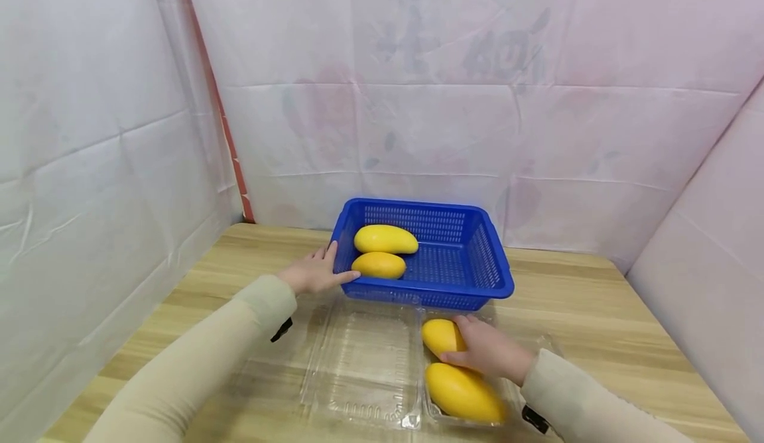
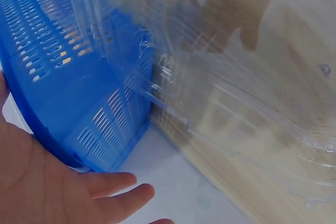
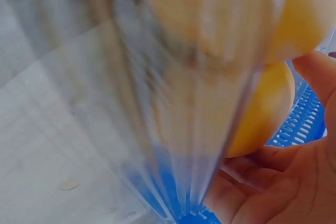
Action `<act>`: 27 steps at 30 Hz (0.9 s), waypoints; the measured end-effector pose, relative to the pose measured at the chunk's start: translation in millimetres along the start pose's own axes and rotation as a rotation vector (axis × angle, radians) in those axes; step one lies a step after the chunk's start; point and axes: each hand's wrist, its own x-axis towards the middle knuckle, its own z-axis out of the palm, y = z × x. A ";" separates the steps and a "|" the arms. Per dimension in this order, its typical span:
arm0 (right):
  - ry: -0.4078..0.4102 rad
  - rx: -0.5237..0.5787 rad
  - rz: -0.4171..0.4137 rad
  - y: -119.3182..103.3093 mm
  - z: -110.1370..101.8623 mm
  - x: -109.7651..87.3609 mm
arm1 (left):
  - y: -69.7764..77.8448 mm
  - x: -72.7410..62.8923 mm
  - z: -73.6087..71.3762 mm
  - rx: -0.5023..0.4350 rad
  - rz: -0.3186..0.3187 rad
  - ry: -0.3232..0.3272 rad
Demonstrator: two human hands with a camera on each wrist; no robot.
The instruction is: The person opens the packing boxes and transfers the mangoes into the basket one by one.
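My left hand (image 1: 313, 272) rests at the front left corner of a blue plastic basket (image 1: 504, 277), thumb on the front rim. In the left wrist view its fingers (image 2: 123, 203) stretch out past the basket's edge. Two yellow mangoes (image 1: 384, 239) lie inside, along the basket's left side. With my right hand (image 1: 486, 349) I hold another mango (image 1: 440, 338) between thumb and fingers, in the right half of a clear hinged box. A larger mango (image 1: 462, 393) lies in front of it in the same half. The clear plastic wall blurs the mangoes in the right wrist view.
The box's other half, a clear ribbed lid (image 1: 367, 363), lies open to the left, close before the basket. More clear plastic is spread at its left. Everything stands on a wood-grain table (image 1: 573, 290), with white cloth (image 1: 430, 131) hanging behind and at both sides.
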 end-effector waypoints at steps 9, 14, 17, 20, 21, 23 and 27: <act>-0.001 -0.033 -0.006 -0.6 -3.7 0.3 | 0.3 -0.5 -2.7 -0.066 -0.037 -0.051; -0.006 -0.035 0.010 -1.6 -2.9 1.6 | -0.8 1.2 -3.6 -0.082 -0.025 -0.070; -0.004 -0.037 0.012 -2.6 -1.5 6.8 | -2.6 3.1 -6.4 -0.084 -0.025 -0.073; -0.013 -0.036 0.008 -3.6 2.4 10.1 | -4.6 3.4 -7.6 -0.091 -0.038 -0.100; -0.018 -0.033 0.002 -3.5 3.7 10.1 | -4.9 3.0 -7.5 -0.092 -0.047 -0.113; -0.022 -0.028 -0.009 -2.3 5.9 9.4 | -4.5 2.4 -6.7 -0.105 -0.055 -0.138; -0.002 -0.034 -0.008 3.8 2.3 9.7 | -0.6 3.8 -6.7 -0.132 -0.048 -0.142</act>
